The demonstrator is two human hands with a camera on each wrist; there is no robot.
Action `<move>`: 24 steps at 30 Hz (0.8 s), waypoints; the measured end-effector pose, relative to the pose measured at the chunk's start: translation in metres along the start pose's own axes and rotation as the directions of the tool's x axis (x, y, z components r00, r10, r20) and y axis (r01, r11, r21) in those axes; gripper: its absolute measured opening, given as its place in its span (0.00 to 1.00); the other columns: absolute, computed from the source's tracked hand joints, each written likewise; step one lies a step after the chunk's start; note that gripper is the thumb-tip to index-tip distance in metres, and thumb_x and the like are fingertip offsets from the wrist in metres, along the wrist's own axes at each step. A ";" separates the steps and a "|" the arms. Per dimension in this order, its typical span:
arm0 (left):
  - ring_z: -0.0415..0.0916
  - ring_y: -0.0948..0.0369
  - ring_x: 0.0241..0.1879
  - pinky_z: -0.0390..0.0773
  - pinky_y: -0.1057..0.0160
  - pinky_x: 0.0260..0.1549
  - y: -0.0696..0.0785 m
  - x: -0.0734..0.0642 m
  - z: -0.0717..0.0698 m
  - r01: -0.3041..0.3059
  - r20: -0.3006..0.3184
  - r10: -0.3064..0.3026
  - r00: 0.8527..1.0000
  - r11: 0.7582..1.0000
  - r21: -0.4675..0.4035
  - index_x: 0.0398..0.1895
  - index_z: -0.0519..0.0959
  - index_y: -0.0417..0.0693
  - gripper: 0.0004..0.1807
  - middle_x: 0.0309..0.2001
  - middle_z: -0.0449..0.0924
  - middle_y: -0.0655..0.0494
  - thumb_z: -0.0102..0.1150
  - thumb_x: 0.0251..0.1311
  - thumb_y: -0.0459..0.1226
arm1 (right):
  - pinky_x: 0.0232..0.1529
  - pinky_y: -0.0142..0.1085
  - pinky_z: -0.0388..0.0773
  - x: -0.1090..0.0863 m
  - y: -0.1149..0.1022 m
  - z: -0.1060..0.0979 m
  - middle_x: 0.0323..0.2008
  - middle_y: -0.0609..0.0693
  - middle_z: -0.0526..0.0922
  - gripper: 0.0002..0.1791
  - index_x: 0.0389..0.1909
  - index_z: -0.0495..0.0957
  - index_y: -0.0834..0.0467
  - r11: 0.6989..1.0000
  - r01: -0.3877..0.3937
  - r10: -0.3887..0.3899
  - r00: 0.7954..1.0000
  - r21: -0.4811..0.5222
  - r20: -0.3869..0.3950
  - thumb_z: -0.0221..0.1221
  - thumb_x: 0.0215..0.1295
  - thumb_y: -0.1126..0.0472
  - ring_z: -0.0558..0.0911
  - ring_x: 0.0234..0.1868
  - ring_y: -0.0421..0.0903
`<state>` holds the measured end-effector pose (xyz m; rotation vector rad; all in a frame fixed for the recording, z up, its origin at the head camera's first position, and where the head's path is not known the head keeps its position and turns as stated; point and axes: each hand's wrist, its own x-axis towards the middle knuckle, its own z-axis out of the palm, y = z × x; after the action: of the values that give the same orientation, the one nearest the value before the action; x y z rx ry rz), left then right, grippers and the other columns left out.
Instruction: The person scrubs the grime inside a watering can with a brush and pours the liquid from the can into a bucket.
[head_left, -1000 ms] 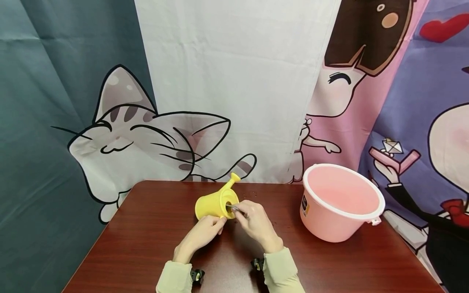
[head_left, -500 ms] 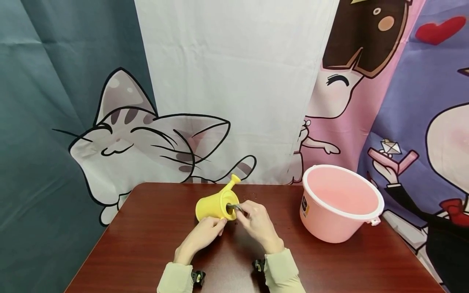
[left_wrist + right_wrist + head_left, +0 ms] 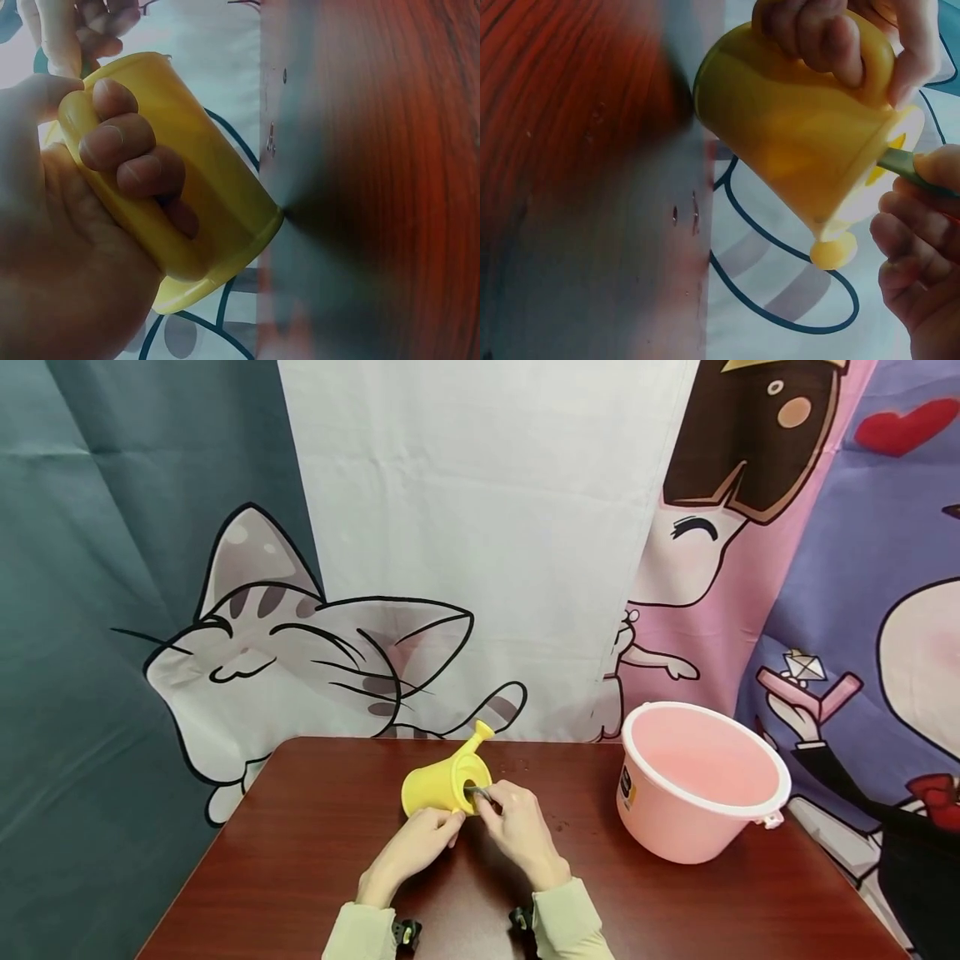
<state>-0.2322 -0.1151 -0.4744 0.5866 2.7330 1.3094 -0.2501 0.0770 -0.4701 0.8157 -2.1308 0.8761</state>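
A yellow watering can lies tilted above the middle of the table, its mouth turned toward the right hand and its spout pointing up and away. The left hand grips its handle; the left wrist view shows the fingers curled through the handle loop. The right hand pinches a thin grey-green strip or handle between thumb and fingers. One end of that strip passes into the can's opening, so its far part is hidden and its kind cannot be told. The can's lower edge seems to touch the tabletop.
A pink bucket with a white rim stands at the right of the brown wooden table. Small water drops dot the tabletop. A printed cartoon curtain hangs behind the table's back edge.
The right hand shifts slightly at the can's mouth, and the grey-green strip goes deeper and changes its angle there. The left hand and can stay nearly in place; the whole view moves slightly.
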 end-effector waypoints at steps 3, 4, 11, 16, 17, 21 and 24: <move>0.60 0.67 0.15 0.63 0.67 0.19 0.000 0.001 0.001 -0.013 0.000 0.013 1.000 1.000 0.002 0.14 0.72 0.53 0.28 0.13 0.64 0.64 0.43 0.75 0.51 | 0.25 0.26 0.67 0.002 0.001 -0.006 0.21 0.38 0.69 0.11 0.22 0.77 0.51 1.000 0.000 0.000 1.000 -0.002 0.015 0.64 0.62 0.64 0.69 0.22 0.35; 0.60 0.67 0.15 0.63 0.67 0.19 -0.001 0.001 0.001 -0.013 0.001 0.013 1.000 1.000 0.001 0.14 0.72 0.53 0.28 0.13 0.64 0.64 0.43 0.74 0.51 | 0.25 0.26 0.67 0.002 0.001 -0.008 0.21 0.38 0.69 0.11 0.22 0.77 0.50 1.000 0.002 -0.002 1.000 -0.001 0.016 0.63 0.62 0.64 0.69 0.22 0.35; 0.59 0.67 0.15 0.63 0.67 0.19 -0.002 0.001 0.002 -0.001 0.012 0.001 1.000 1.000 0.009 0.14 0.72 0.53 0.28 0.13 0.64 0.64 0.43 0.74 0.52 | 0.25 0.26 0.67 0.007 -0.001 -0.021 0.23 0.39 0.72 0.08 0.24 0.80 0.53 0.999 0.020 -0.020 1.000 0.028 0.009 0.64 0.61 0.66 0.72 0.22 0.39; 0.58 0.67 0.15 0.63 0.66 0.19 -0.001 0.000 0.003 0.006 0.012 -0.006 1.000 1.000 0.005 0.14 0.72 0.52 0.28 0.12 0.63 0.64 0.43 0.74 0.53 | 0.25 0.26 0.66 0.010 -0.002 -0.029 0.22 0.38 0.71 0.09 0.23 0.80 0.53 0.999 0.020 -0.020 1.000 0.026 0.009 0.66 0.57 0.68 0.70 0.22 0.37; 0.59 0.67 0.15 0.63 0.66 0.19 -0.001 0.000 0.003 0.004 0.011 -0.004 1.000 1.000 0.006 0.14 0.72 0.52 0.28 0.12 0.63 0.64 0.43 0.74 0.52 | 0.25 0.26 0.66 0.010 -0.002 -0.030 0.22 0.38 0.71 0.09 0.23 0.80 0.52 1.000 0.018 -0.019 1.000 0.024 0.012 0.66 0.57 0.68 0.69 0.23 0.36; 0.59 0.67 0.15 0.63 0.67 0.19 -0.001 0.000 0.003 0.005 0.010 -0.005 1.000 1.000 0.012 0.14 0.73 0.50 0.29 0.12 0.63 0.65 0.43 0.74 0.52 | 0.25 0.26 0.66 0.010 -0.003 -0.032 0.22 0.38 0.72 0.08 0.23 0.80 0.53 0.999 0.009 -0.010 1.000 0.034 0.024 0.65 0.59 0.67 0.71 0.22 0.38; 0.59 0.67 0.15 0.63 0.67 0.19 -0.001 0.001 0.003 0.003 0.012 -0.003 1.000 1.000 0.013 0.15 0.74 0.47 0.29 0.12 0.63 0.65 0.43 0.74 0.52 | 0.25 0.26 0.67 0.010 -0.003 -0.030 0.22 0.38 0.72 0.09 0.22 0.79 0.52 0.999 0.012 -0.013 1.000 0.034 0.022 0.65 0.59 0.67 0.70 0.22 0.37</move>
<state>-0.2322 -0.1128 -0.4769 0.5885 2.7343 1.2840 -0.2433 0.0953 -0.4459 0.8581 -2.1331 0.9025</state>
